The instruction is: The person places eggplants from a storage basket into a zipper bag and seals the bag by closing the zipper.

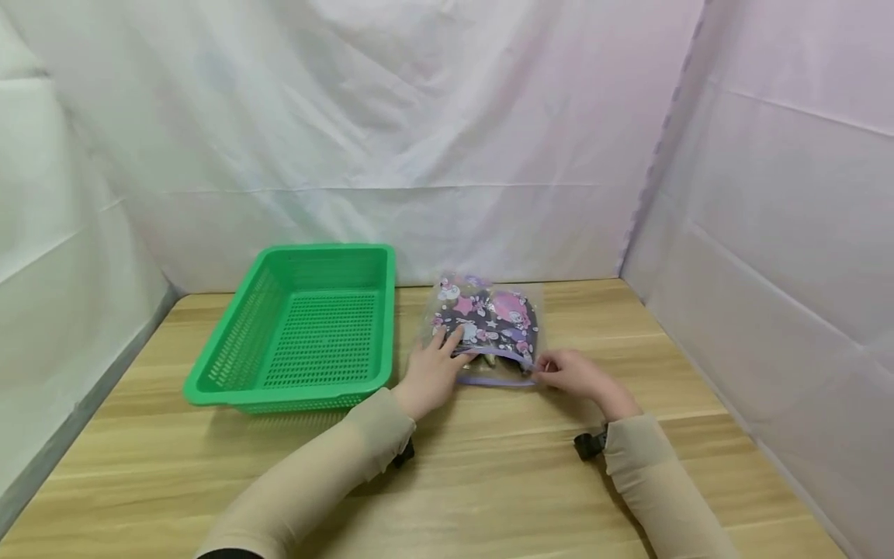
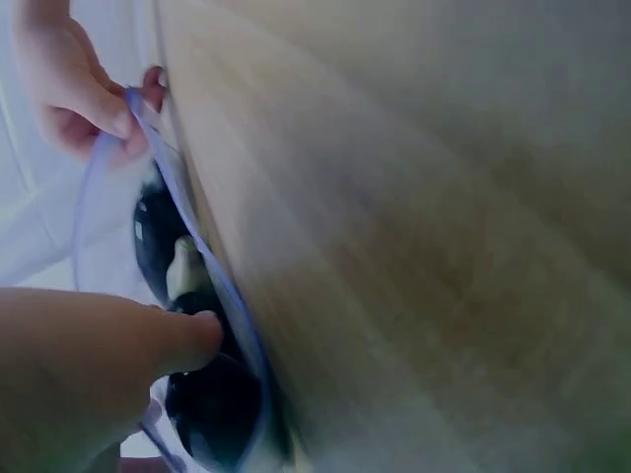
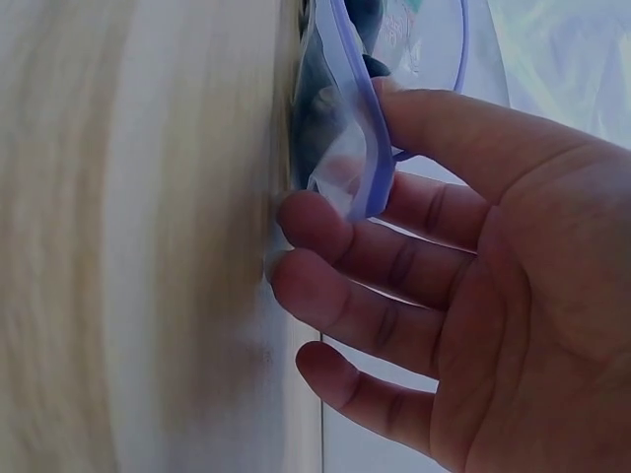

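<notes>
A clear zip bag [image 1: 483,314] printed with pink, white and purple cartoon figures lies on the table, its purple-edged mouth [image 1: 492,382] parted toward me. Dark, glossy, rounded things [image 2: 212,414] show inside, with a pale piece [image 2: 184,268] between them. My left hand [image 1: 429,378] rests on the bag's left side with fingers spread; its thumb [image 2: 197,340] lies against the dark contents at the mouth. At the right corner, my right hand [image 1: 574,373] pinches the purple zip strip [image 3: 375,163] between thumb and fingers, the other fingers loosely bent.
To the left of the bag stands a green plastic basket [image 1: 387,326] with perforated sides and bottom, close beside my left forearm. The wooden table [image 1: 475,481] ends at white cloth [image 1: 391,155] hung behind and along both sides.
</notes>
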Tool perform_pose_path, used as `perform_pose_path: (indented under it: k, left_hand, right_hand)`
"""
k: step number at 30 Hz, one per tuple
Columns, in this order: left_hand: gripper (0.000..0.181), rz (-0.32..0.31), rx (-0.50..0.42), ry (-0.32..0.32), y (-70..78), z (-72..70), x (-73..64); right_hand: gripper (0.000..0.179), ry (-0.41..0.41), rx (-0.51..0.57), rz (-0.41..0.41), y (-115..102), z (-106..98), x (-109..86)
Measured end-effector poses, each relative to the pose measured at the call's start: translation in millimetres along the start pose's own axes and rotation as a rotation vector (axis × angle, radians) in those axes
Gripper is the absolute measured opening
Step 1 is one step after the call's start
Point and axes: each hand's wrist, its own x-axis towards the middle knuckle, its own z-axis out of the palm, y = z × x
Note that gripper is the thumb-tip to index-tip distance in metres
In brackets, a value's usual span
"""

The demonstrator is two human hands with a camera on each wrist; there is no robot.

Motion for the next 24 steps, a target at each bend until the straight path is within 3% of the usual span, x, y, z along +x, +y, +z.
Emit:
perform_pose_path:
  k: [3, 8, 12, 17, 20, 24]
  left_hand:
    - [0.039, -0.046, -0.013, -0.088, 0.7, 3.1, 5.5]
    - [0.047, -0.06, -0.071, -0.113, 0.9, 2.4, 3.1]
    - [0.043, 0.006, -0.166, -0.108, -4.0, -2.7, -18.6]
    - [0.025, 0.106, -0.295, -0.018, -9.4, -10.7, -43.0]
    - [0.035, 0.111, -0.318, -0.002, -10.1, -12.0, -47.2]
    - [0.055, 0.052, -0.307, -0.089, -8.8, -8.6, -44.8]
  right_hand:
    - [0.009, 0.006, 0.004, 0.006, -1, 2, -0.4]
    - [0.009, 0.019, 0.003, 0.025, 1, 1, 0.3]
    - [0.013, 0.057, -0.022, 0.039, 2, -2, 2.3]
    - [0.017, 0.141, -0.059, 0.099, 10, -7, 0.9]
    - [0.018, 0.148, -0.03, 0.132, 13, -9, -1.5]
    - [0.015, 0.115, -0.002, 0.141, 15, -7, -1.9]
